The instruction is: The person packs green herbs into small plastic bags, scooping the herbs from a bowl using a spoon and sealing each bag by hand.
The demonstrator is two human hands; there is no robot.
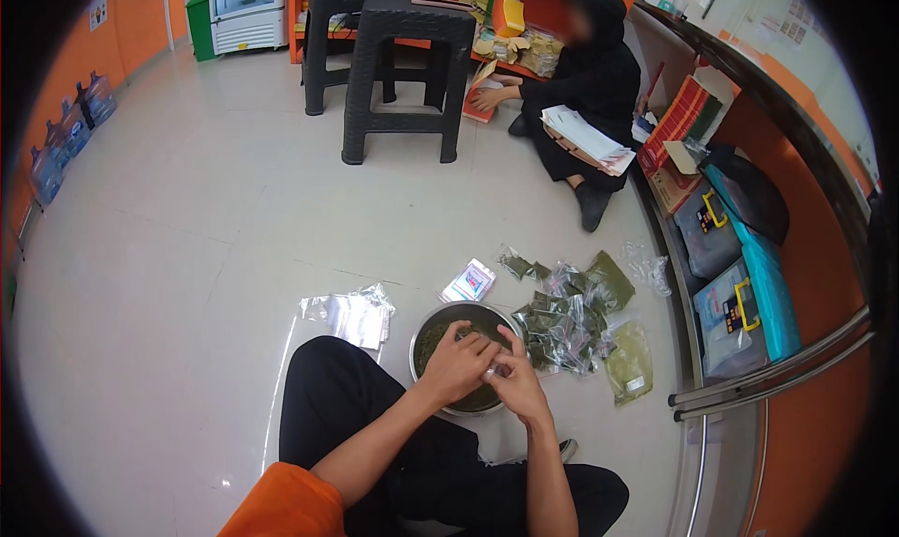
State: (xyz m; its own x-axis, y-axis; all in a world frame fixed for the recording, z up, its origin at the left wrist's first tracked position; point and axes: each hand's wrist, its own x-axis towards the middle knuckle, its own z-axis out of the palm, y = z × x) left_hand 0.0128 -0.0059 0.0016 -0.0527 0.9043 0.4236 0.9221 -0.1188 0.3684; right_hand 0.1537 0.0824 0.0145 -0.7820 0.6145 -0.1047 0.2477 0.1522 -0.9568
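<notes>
Over a round metal bowl point(416, 350) holding dark green, crumbled leaf-like stuff, my two hands meet with fingers closed together. My left hand point(457, 367) reaches in from the left, its fingertips against those of my right hand point(521, 387). Between them a bit of a small clear plastic bag point(491, 373) shows; most of it is hidden by the fingers. Right of the bowl lies a pile of small clear bags with green contents point(562, 326). Beside the pile are a larger green bag point(610, 282) and a flat greenish bag with a white label point(628, 364).
Clear plastic bags point(358, 320) lie left of the bowl, a printed packet point(468, 280) behind it. A person in black point(585, 88) sits by the orange shelf with papers. Black stools point(407, 69) stand ahead; lidded boxes point(730, 317) line the right.
</notes>
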